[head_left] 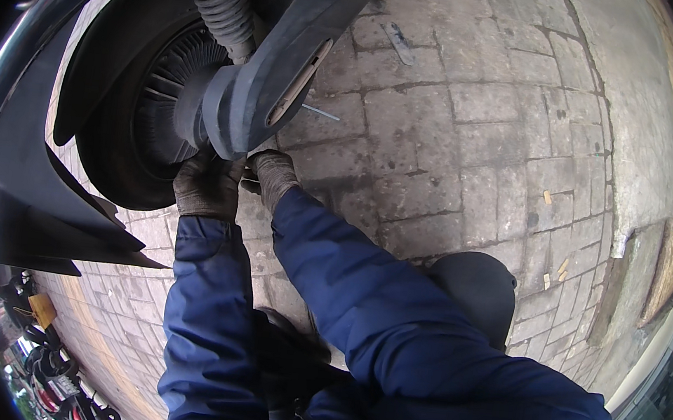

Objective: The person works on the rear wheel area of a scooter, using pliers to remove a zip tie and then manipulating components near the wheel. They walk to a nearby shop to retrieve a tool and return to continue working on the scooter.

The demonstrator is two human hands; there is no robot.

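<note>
Both my hands wear dark grey-brown work gloves and reach to the underside of a scooter-like vehicle's wheel hub. My left hand [208, 187] is at the lower edge of the black hub cover [230, 111], close to the wheel [157, 107]; its fingertips are hidden beneath the cover. Just right of it, my right hand [272, 176] is closed, its fingers curled inward under the cover's end. What those fingers hold is too hidden to make out. A grey coil-spring shock absorber [221, 2] rises above the hub.
Black mudguard panels [54, 211] hang left of the wheel. A thin metal rod [320, 113] and a flat grey piece [398, 44] lie on the paving [410, 144]. Small tan scraps [562, 270] lie farther right. Other vehicles [55, 381] stand at the lower left.
</note>
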